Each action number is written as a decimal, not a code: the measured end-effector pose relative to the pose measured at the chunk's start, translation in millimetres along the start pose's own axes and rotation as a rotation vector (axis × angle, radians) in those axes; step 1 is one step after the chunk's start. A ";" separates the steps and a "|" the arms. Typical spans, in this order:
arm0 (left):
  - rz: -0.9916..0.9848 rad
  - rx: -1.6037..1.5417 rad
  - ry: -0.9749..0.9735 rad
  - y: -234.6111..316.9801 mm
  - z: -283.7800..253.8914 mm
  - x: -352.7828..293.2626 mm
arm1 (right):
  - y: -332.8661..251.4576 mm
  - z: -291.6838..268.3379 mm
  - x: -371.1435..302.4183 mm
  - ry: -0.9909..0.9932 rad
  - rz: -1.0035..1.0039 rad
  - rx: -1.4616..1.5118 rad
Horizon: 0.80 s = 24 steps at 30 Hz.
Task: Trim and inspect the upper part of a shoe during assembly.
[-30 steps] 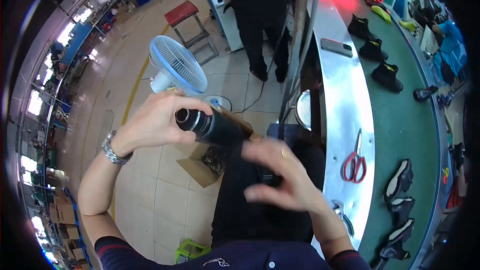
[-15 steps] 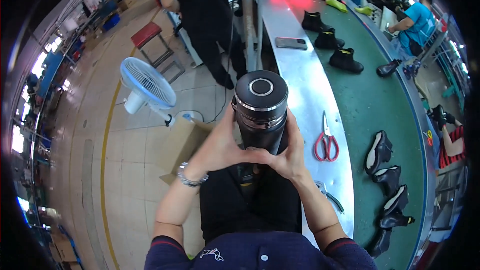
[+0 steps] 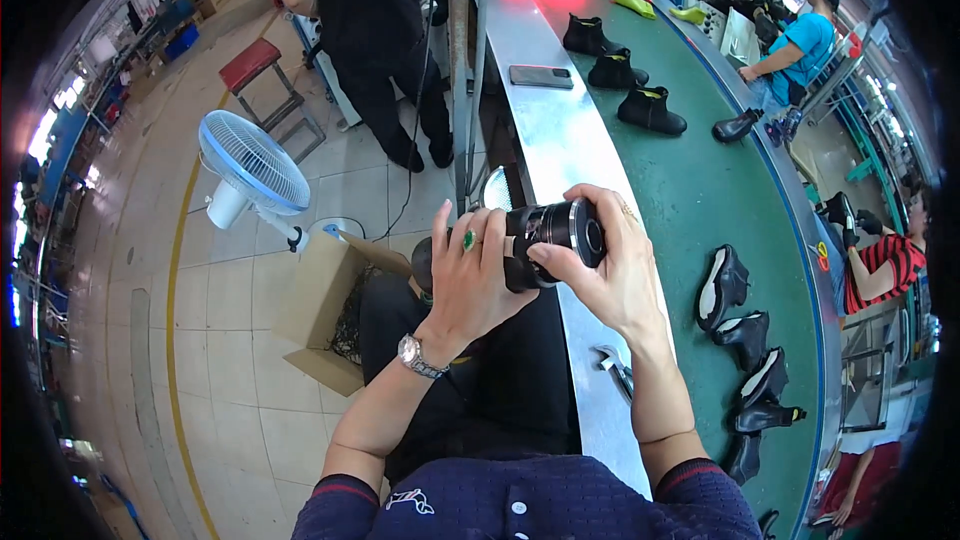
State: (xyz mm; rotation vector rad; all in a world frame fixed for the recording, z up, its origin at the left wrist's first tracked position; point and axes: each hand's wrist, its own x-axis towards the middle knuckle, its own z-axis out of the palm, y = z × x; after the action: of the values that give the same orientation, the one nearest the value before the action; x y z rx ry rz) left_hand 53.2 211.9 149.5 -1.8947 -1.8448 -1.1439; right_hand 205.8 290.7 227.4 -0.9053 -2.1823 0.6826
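A black insulated bottle (image 3: 545,230) with a silver-ringed lid lies tilted nearly sideways in front of me, its lid end to the right. My left hand (image 3: 468,275) is wrapped over the body; a green-stoned ring and a wrist watch show on it. My right hand (image 3: 622,265) grips the lid end, thumb on the near side and fingers over the top. Part of the bottle's body is hidden under my left fingers. Below my right hand, a pair of pliers (image 3: 612,365) on the metal ledge is partly covered by my forearm.
Along my right runs a metal ledge (image 3: 550,140) with a phone (image 3: 541,76), beside a green conveyor belt (image 3: 690,200) carrying several black shoes (image 3: 652,112). An open cardboard box (image 3: 320,315) and a fan (image 3: 255,162) stand left. A person in black stands ahead; others sit across the belt.
The bottle has turned from upright to lying sideways, lid to the right. My right hand has moved onto the lid end, my left over the body. The red-handled scissors are no longer visible.
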 end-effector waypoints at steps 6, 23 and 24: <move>0.058 0.031 0.040 -2.5 -7.2 1.1 | 16.2 -5.8 12.2 -0.004 -0.352 -0.011; 0.057 -0.035 0.237 -12.9 -11.5 21.9 | -13.1 -15.7 57.3 -0.052 -0.686 -0.164; 0.060 -0.034 0.240 -13.4 -13.2 21.9 | -12.5 -15.2 59.1 -0.049 -0.689 -0.165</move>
State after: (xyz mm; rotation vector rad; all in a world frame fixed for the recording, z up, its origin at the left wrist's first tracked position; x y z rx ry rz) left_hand 33.6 221.1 168.6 -1.7304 -1.6399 -1.3253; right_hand 180.3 330.6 267.9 -0.1653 -2.4054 0.1897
